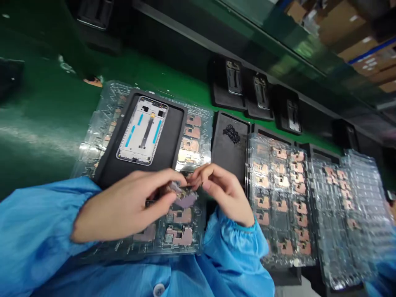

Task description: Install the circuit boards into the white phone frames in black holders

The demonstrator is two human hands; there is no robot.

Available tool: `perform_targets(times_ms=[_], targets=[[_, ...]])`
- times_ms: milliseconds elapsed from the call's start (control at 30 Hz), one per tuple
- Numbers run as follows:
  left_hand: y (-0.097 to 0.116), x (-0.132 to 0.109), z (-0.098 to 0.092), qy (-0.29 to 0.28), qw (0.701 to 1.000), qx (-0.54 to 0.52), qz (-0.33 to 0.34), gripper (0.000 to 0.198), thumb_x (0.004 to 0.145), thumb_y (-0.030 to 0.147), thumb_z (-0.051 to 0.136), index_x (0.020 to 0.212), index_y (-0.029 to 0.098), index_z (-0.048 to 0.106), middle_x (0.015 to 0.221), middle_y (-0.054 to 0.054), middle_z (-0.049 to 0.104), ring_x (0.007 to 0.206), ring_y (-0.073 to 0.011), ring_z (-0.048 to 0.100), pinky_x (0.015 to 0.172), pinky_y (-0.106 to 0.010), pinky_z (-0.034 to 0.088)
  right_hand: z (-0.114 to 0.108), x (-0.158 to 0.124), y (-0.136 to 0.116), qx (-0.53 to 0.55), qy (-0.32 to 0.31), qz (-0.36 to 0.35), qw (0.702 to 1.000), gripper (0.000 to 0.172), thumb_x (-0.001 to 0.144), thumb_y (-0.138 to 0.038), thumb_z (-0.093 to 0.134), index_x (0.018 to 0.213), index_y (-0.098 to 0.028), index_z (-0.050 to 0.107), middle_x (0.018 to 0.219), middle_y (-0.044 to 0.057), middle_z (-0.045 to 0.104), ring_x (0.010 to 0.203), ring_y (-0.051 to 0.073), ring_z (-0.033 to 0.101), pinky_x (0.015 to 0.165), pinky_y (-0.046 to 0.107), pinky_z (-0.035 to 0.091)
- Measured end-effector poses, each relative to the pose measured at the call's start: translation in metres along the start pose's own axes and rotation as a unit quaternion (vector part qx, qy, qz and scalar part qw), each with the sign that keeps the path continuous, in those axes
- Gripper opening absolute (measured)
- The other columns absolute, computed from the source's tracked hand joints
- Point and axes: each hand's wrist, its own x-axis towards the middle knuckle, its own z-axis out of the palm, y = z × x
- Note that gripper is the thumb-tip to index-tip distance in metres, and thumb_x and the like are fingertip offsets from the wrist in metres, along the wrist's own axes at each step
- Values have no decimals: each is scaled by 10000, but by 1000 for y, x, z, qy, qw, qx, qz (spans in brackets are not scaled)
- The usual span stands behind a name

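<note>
My left hand (pixel 130 204) and my right hand (pixel 222 192) meet above a clear plastic blister tray (pixel 198 225), their fingertips pinching a small circuit board (pixel 185 199) from both sides. The fingers hide much of that board. Below them, the tray's pockets hold similar boards with pinkish-copper shields (pixel 181 236). Beyond my left fingers, a phone front frame (pixel 142 131) lies face down, its white back showing blue strips and a dark flex cable. It rests on a black mat (pixel 171 134) that overlaps the tray's far part.
Stacked blister trays of boards (pixel 280 198) stand to the right, and a black pad with dark scraps (pixel 230 144) lies beside the mat. Phones sit in black holders (pixel 233 78) along the far side. The bench is green (pixel 46 123). My blue sleeves (pixel 40 231) cover the near edge.
</note>
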Motion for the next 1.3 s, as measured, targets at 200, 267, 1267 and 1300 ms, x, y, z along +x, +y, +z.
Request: perform_targets(times_ms=[200,267,1267,1300], targets=[[-20,7,-20,33,996,-41,-74,407,1034,316,480,1439,304,519,785,27,663,540,-107,553,457,-211,390,30,16,11,161,-15,137,977,298,954,-467,682,880,-214,544,788,7,695,628,147,706,642,277,604],[-25,7,-17,35,995,-42,-78,413,1032,316,486,1443,311,516,735,43,628,517,-99,517,456,-206,383,31,19,14,183,1,133,974,293,952,-454,692,879,-211,545,768,18,720,625,157,721,647,290,615],[-17,7,-26,-15,988,-99,-121,423,1038,290,495,1456,347,534,628,96,568,456,-44,466,432,-139,358,37,15,10,33,1,65,997,135,958,-203,642,824,-194,625,614,-44,617,496,74,544,453,183,394],[-17,7,-27,-11,985,-114,-127,416,1036,286,497,1446,337,546,630,95,578,461,-43,482,435,-133,370,36,14,10,58,-10,69,996,111,961,-207,647,852,-191,640,631,-38,636,503,74,563,462,180,413]])
